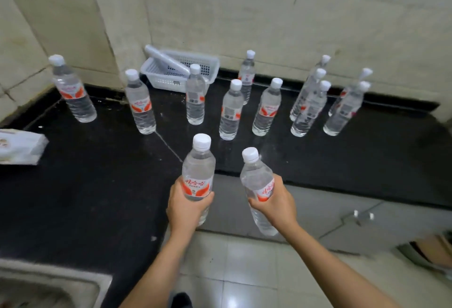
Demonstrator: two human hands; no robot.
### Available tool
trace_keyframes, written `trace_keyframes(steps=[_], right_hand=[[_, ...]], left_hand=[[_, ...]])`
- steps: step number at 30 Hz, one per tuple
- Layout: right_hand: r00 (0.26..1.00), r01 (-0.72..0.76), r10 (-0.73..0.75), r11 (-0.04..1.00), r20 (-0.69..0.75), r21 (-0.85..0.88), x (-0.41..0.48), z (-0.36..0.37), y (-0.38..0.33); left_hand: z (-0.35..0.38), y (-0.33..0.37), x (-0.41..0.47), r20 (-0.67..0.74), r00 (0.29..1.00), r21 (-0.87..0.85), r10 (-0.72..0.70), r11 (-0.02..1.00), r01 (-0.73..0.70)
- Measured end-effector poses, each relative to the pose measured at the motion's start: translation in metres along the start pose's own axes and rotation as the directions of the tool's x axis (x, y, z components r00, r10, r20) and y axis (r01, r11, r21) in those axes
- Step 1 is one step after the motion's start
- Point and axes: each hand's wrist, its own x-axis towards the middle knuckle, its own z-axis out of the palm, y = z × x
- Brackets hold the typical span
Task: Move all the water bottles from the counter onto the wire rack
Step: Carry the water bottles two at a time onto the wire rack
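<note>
Above the front edge of the black tabletop (pixel 97 173), the left hand (pixel 187 206) held one water bottle (pixel 198 173) upright, its fingers curled round the red-and-white label. Just beside it, the right hand (pixel 275 203) gripped a second bottle (pixel 256 180) the same way, with its cap tilted a little to the left. Both were in the air (white caps on). The other bottles (pixel 231 111) stood scattered farther back on the tabletop, some near a white basket (pixel 159 77) by the wall.
</note>
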Motion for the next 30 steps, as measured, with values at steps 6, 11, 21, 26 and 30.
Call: trace_keyframes(steps=[6, 11, 21, 26, 30], right_hand=[[0.989, -0.010, 0.017, 0.999, -0.144, 0.049, -0.024, -0.110, 0.085], [0.965, -0.042, 0.066, 0.994, -0.254, 0.100, -0.050, -0.183, 0.154], [0.868, -0.109, 0.203, 0.968, -0.452, 0.226, -0.062, -0.294, 0.248], [0.813, -0.156, 0.255, 0.962, -0.524, 0.226, -0.026, -0.347, 0.289], [0.773, -0.198, 0.271, 0.962, -0.573, 0.189, 0.009, -0.400, 0.315]], left_hand=[[0.100, 0.047, -0.070, 0.132, 0.988, -0.109, 0.080, 0.992, -0.066], [0.179, 0.065, -0.138, 0.285, 0.952, -0.120, 0.110, 0.990, -0.078], [0.296, 0.121, -0.186, 0.468, 0.850, -0.163, 0.242, 0.969, -0.186], [0.377, 0.157, -0.182, 0.519, 0.808, -0.203, 0.280, 0.958, -0.201], [0.453, 0.182, -0.179, 0.562, 0.782, -0.226, 0.271, 0.959, -0.170]])
